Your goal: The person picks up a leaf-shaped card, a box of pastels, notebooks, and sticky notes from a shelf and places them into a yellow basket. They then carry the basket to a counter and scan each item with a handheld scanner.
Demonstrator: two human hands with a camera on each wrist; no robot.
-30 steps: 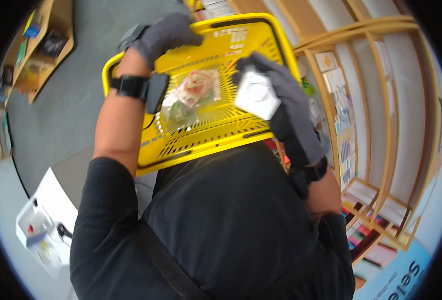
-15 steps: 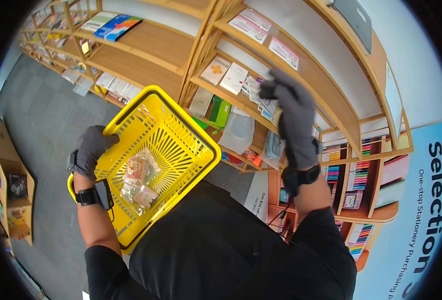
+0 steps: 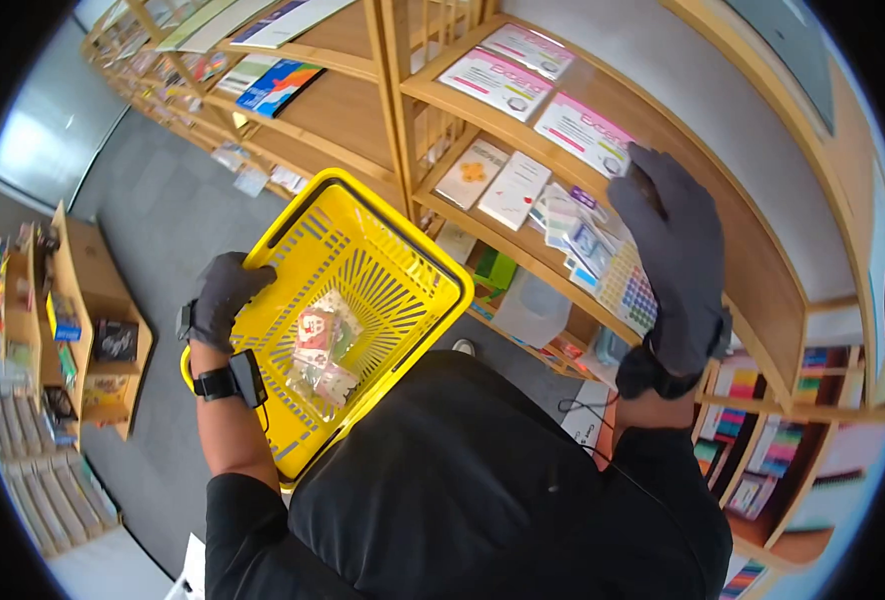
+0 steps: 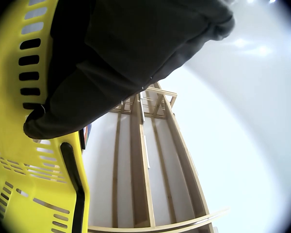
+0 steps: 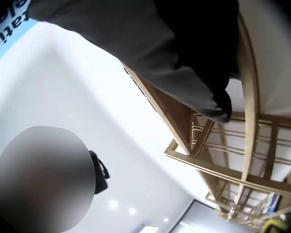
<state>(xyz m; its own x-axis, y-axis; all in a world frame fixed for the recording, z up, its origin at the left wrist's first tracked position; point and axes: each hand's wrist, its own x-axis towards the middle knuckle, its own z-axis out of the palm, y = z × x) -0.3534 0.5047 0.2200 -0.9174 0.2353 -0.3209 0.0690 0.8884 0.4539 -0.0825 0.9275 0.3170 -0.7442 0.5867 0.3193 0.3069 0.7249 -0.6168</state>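
The gloved left hand point(image 3: 231, 300) grips the side rim of a yellow shopping basket point(image 3: 433, 262), its thumb inside the basket wall in the left wrist view. Several small clear-wrapped packets point(image 3: 321, 350) with red, white and pink prints lie on the basket floor. Over the shelf at the right, the gloved right hand point(image 3: 678, 250) hovers with fingers bent loosely and nothing visible in it. Its fingertips overlap the edge of a pink-and-white pack point(image 3: 583, 132). Just beside the palm lies a sheet of coloured dot stickers point(image 3: 625, 290), with other sticker packs point(image 3: 578, 235) next to it.
The wooden shelf point(image 3: 653, 85) runs along the right, its upper board above the sticker row. White cards point(image 3: 515, 190) lie farther left on that row. A low wooden display unit point(image 3: 103, 300) stands across the grey floor point(image 3: 178, 240) at the left.
The white packet the right hand held over the basket has left that hand, which has moved out to the shelf. The view has turned toward the shelves; the left hand still holds the basket.
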